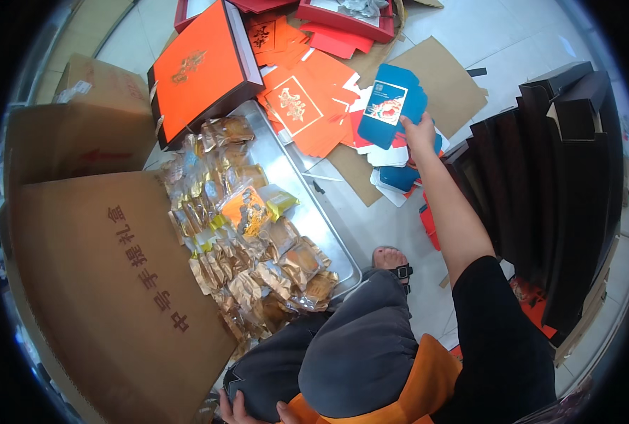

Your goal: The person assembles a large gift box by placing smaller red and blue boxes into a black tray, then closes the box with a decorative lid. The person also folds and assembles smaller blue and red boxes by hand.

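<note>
My right hand (419, 132) is shut on the edge of a flat teal printed cardboard piece (381, 106), above a pile of white, red and teal pieces (391, 158). Beside that pile lie orange printed card pieces (304, 108). My left hand (248, 411) is at the bottom edge by my left knee, fingers spread, partly cut off by the frame. Before my knees a metal tray (320, 212) holds many gold-wrapped pastries (245, 286), with a clear bag of orange cards and yellow cords (248, 212) on top.
A large cardboard box (102, 254) stands at the left, another (108, 85) behind it. An orange gift box (198, 63) leans beyond the tray. Black boxes (547, 159) stand in a row at the right. Red box trays (349, 18) lie at the top. My sandalled foot (391, 259) is beside the tray.
</note>
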`<state>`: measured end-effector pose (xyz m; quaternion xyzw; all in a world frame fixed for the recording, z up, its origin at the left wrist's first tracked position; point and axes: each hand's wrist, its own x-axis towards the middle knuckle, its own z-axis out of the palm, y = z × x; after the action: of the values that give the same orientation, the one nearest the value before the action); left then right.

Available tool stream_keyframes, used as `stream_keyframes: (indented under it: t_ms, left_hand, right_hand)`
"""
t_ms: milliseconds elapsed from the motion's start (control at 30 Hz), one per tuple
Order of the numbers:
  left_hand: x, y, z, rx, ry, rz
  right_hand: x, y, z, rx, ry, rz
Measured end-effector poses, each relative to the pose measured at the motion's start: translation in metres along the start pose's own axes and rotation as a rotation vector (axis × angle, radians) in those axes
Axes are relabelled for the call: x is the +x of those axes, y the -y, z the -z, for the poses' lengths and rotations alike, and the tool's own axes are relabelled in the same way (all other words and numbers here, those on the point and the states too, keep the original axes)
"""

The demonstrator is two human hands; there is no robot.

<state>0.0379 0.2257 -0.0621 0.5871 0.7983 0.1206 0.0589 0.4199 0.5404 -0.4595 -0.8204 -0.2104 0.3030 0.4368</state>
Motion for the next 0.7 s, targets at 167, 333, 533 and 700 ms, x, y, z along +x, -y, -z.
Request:
stream_keyframes:
  t_ms: [167, 333, 533, 700]
  left_hand:
    - [-0.022, 0.006, 0.011, 0.026, 0.017, 0.049]
    - [-0.034, 0.013, 0.018, 0.059, 0.03, -0.005]
    - [-0.032, 0.03, 0.036, -0.155, 0.059, -0.236]
    - [-0.003, 0.001, 0.055, -0.838, -0.025, -0.067]
  right_hand:
    - [-0.006, 0.014, 0.01, -0.071, -0.139, 0.105]
    - [-0.023, 0.014, 0.037, 0.291, -0.105, 0.034]
    - [-0.215, 0.107, 0.09, 0.724, 0.462, 0.033]
    - [-0.363, 0.211, 0.184, 0.635, 1.011, -0.032]
